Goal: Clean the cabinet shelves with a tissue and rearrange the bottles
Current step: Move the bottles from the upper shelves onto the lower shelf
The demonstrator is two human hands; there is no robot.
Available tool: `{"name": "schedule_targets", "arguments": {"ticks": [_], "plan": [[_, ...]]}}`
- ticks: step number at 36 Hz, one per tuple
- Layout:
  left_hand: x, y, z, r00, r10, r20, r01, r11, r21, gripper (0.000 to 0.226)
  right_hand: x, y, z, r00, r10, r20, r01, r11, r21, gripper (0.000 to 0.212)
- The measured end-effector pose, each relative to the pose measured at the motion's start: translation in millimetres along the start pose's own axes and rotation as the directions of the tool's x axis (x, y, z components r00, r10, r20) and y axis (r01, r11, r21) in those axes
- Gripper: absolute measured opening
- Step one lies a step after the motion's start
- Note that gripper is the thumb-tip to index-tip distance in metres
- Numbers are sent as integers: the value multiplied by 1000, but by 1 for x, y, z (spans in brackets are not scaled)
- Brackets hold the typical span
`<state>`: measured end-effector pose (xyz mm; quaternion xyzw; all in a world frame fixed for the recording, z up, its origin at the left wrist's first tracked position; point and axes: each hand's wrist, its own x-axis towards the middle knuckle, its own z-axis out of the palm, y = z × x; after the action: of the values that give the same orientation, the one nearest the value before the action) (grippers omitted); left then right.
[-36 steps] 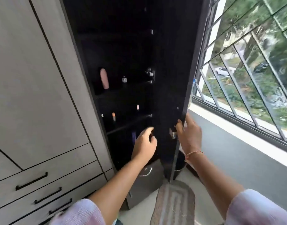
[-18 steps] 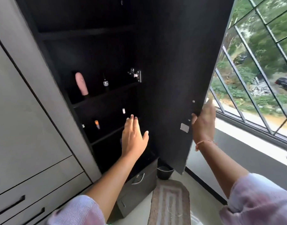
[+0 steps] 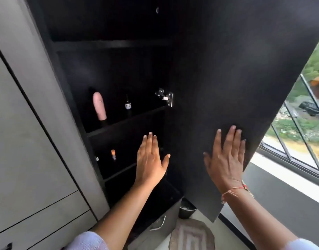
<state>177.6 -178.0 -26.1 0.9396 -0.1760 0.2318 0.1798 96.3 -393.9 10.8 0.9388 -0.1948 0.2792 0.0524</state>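
Reaching my empty, flat-open left hand (image 3: 150,159) toward the shelves, right hand (image 3: 225,157) spread on the door (image 3: 236,69); pink bottle (image 3: 99,106) looks light, tippy, so grab mid-body.

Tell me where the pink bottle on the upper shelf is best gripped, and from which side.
Grip the pink bottle around its mid-body, coming from the open cabinet front. It stands upright, tall and slim, with clear space beside it; the small dark bottle stands well apart to its right.

Black cabinet door (image 3: 236,69); pink bottle (image 3: 99,106); grey striped rug (image 3: 191,235); red wrist thread (image 3: 232,191).
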Motion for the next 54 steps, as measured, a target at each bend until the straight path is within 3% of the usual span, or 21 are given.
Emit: {"name": "schedule_targets", "arguments": {"ticks": [7,16,24,28,37,48,54], "plan": [[21,-29,-19,998,-26,-66,25,1000,-9,79,22,-74,-17,979,-171,-114,184,976,118,75],[49,-61,-69,968,-154,-196,135,985,-108,72,79,-175,-43,903,-386,-188,429,824,370,64],[73,-75,-102,893,-279,-354,101,889,-447,67,130,-230,-38,948,-319,-6,206,597,775,45],[90,-86,-106,826,-427,-368,238,856,-459,59,152,-244,-26,949,-303,91,88,529,844,44],[131,-99,-109,747,-561,-357,368,796,-481,79,188,-261,-7,932,-317,179,-19,447,894,56],[154,-109,-109,699,-637,-324,469,751,-465,33,216,-269,15,904,-370,213,-37,428,903,41],[157,-110,-110,682,-668,-298,495,722,-484,27,220,-270,27,888,-411,204,-27,397,918,34]]}}
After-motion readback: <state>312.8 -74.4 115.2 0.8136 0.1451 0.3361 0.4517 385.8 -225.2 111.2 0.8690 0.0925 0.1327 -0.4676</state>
